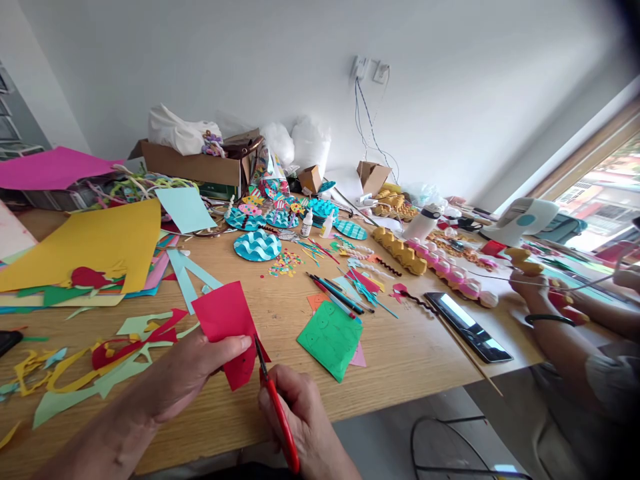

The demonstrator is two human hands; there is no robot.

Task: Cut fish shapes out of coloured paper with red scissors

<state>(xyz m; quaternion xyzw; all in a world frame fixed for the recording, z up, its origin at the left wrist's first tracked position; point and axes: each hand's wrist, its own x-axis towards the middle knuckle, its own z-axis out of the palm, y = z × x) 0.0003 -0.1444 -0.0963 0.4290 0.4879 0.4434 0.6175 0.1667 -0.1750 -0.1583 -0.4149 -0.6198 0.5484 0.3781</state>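
Note:
My left hand (205, 360) pinches a sheet of red paper (220, 310) above the wooden table, thumb on top and the other fingers hidden beneath. In my right hand (300, 403) is a pair of scissors (281, 420) with red handles. Their blades meet the right edge of the red paper, where a narrow strip stands away from the sheet. Just right of the scissors lies a green paper square (331, 339) with pencilled outlines on it. Paper scraps (120, 353) in pale green, yellow and red are spread left of my left forearm.
Pens (340, 293) lie beyond the green square. Blue wavy discs (257, 246) and glue bottles (307, 223) stand farther back. A black tablet (467, 327) and a stick are near the table's right edge. Another person's hands (530, 287) hold yellow pieces at right.

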